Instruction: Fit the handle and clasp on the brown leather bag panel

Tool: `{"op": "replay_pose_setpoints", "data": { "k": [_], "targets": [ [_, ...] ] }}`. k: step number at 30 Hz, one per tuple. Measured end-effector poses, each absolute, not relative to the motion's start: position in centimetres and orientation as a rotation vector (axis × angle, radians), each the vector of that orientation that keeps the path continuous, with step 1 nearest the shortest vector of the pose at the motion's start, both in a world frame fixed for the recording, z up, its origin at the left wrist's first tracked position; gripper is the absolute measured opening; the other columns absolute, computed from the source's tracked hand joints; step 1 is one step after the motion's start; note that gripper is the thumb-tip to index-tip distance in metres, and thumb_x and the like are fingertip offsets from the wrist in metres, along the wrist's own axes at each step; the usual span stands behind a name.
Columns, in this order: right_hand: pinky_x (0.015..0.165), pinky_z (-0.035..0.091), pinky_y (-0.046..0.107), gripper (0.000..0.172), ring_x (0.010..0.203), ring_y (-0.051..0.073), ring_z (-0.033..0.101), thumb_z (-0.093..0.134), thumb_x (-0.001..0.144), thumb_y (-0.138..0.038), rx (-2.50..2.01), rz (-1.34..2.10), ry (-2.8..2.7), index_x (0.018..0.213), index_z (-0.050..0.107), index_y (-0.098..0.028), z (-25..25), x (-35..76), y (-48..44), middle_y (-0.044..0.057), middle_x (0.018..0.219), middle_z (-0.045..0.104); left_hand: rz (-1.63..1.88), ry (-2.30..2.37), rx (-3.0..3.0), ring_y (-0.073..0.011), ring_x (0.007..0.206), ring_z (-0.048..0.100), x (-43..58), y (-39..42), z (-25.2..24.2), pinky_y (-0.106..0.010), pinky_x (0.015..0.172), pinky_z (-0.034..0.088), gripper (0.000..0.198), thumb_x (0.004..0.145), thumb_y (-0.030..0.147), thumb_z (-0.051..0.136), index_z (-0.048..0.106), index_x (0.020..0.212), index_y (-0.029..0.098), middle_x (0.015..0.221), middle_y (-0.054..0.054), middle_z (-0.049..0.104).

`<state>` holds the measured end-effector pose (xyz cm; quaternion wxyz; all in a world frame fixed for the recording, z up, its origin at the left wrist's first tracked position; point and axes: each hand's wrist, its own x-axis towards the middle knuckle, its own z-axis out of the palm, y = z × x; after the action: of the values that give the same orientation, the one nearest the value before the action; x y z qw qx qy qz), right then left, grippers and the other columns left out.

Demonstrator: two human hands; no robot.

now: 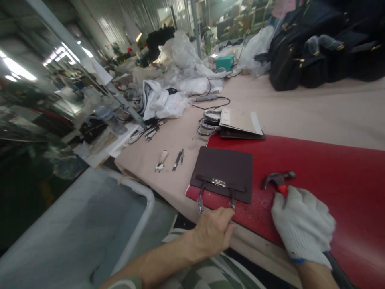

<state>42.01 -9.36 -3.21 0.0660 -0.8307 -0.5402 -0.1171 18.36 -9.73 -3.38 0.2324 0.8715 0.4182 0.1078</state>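
My right hand (302, 226), in a white knit glove, is closed round the red handle of a small hammer (279, 178), whose dark metal head lies on the red mat (331, 176). My bare left hand (214, 233) rests at the table's front edge with its fingers curled over the metal handle loop (201, 200) of a dark brown leather panel (224, 166). The panel lies flat on the mat and carries a strap with a silver clasp (218, 182).
More dark panels and a beige card (240, 122) lie behind, beside metal rings (209, 120). Small hand tools (177, 159) sit on the beige table (315, 108). Plastic bags, black bags (325, 44) and cables crowd the far end. A grey cart (90, 224) stands at the left.
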Motion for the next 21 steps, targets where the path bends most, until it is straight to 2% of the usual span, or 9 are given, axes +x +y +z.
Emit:
{"op": "replay_pose_setpoints", "data": {
  "k": [3, 8, 12, 15, 18, 21],
  "targets": [
    [0.066, 0.034, 0.040, 0.042, 0.092, 0.036, 0.060, 0.038, 0.106, -0.039, -2.536, -0.318, -1.615, 0.118, 0.065, -0.009, -3.0, 41.7, -9.4, 0.022, 0.116, 0.066, 0.277, 1.110, 2.395, -0.0274, 0.090, 0.074, 18.8, -9.8, -2.1, -0.039, 0.078, 0.064, 0.018, 0.093, 0.023, 0.065, 0.061, 0.109, 0.015, 0.100, -0.010, 0.074],
    [0.070, 0.037, 0.043, 0.046, 0.098, 0.038, 0.061, 0.034, 0.107, -0.036, -2.549, -0.297, -1.618, 0.123, 0.065, -0.006, -2.2, 41.1, -9.3, 0.024, 0.122, 0.065, 0.175, 0.905, 2.517, -0.0240, 0.079, 0.072, 18.0, -10.2, -1.5, -0.034, 0.066, 0.061, 0.018, 0.096, 0.026, 0.062, 0.060, 0.110, 0.015, 0.094, -0.008, 0.072],
    [0.071, 0.039, 0.045, 0.052, 0.100, 0.041, 0.060, 0.029, 0.107, -0.039, -2.723, -0.153, -1.559, 0.126, 0.065, -0.008, -1.1, 42.0, -8.9, 0.025, 0.126, 0.063, 0.361, 0.772, 2.581, -0.0230, 0.085, 0.072, 16.2, -10.1, -2.5, -0.034, 0.075, 0.061, 0.017, 0.099, 0.031, 0.060, 0.061, 0.106, 0.015, 0.094, -0.007, 0.072],
    [0.074, 0.043, 0.049, 0.057, 0.105, 0.045, 0.060, 0.027, 0.105, -0.044, -2.819, -0.104, -1.440, 0.134, 0.062, -0.009, -0.8, 43.3, -9.0, 0.027, 0.132, 0.061, 0.610, 0.714, 2.580, -0.0226, 0.094, 0.071, 14.4, -9.2, -3.1, -0.035, 0.085, 0.060, 0.013, 0.099, 0.024, 0.056, 0.063, 0.104, 0.015, 0.100, -0.009, 0.073],
    [0.081, 0.045, 0.055, 0.062, 0.111, 0.050, 0.059, 0.030, 0.103, -0.048, -2.699, -0.161, -1.449, 0.136, 0.061, -0.006, -1.2, 43.6, -9.8, 0.030, 0.133, 0.060, 0.851, 0.935, 2.453, -0.0222, 0.099, 0.071, 11.7, -7.1, -3.4, -0.036, 0.091, 0.058, 0.014, 0.099, 0.019, 0.051, 0.065, 0.102, 0.017, 0.105, -0.011, 0.074],
    [0.086, 0.048, 0.058, 0.063, 0.112, 0.049, 0.061, 0.033, 0.103, -0.047, -2.528, -0.270, -1.526, 0.133, 0.063, -0.001, -1.8, 41.7, -10.9, 0.031, 0.129, 0.062, 0.894, 1.317, 2.241, -0.0219, 0.099, 0.071, 8.3, -3.8, -3.8, -0.034, 0.091, 0.057, 0.015, 0.100, 0.020, 0.052, 0.067, 0.101, 0.019, 0.103, -0.010, 0.074]
  ]
}}
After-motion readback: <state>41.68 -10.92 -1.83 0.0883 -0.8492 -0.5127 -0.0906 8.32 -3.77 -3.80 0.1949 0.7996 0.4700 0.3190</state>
